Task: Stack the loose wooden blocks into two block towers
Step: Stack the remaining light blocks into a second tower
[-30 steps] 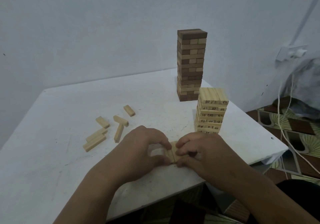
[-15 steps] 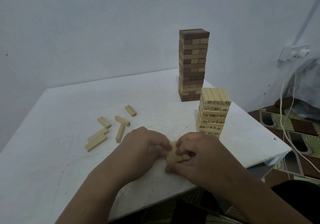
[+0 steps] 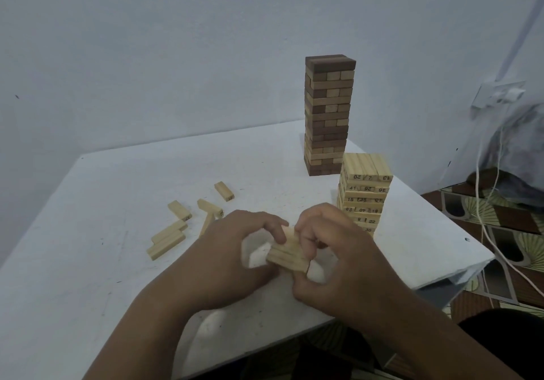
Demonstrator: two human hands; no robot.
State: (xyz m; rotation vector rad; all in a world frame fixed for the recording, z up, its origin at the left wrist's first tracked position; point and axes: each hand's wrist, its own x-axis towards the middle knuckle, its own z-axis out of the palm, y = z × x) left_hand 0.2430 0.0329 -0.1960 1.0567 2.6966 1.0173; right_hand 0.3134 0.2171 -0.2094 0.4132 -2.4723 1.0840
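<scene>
Both hands hold a small bundle of pale wooden blocks (image 3: 288, 251) just above the white table (image 3: 88, 262), near its front edge. My left hand (image 3: 235, 247) grips the bundle's left side with curled fingers on top. My right hand (image 3: 332, 250) pinches its right side, thumb underneath. A short tower of pale numbered blocks (image 3: 365, 191) stands right behind my right hand. The tall tower of mixed brown and pale blocks (image 3: 328, 115) rises further back. Several loose pale blocks (image 3: 170, 235) lie to the left of my left hand.
The table's right edge and front corner (image 3: 471, 265) lie close to the short tower. Beyond the edge are a patterned floor, white cables (image 3: 485, 203) hanging from a wall socket (image 3: 497, 94), and grey cloth at the far right.
The bundle has been lifted off the table and tilted, so its long faces now show. Both hands rose slightly with it and stay closed around it.
</scene>
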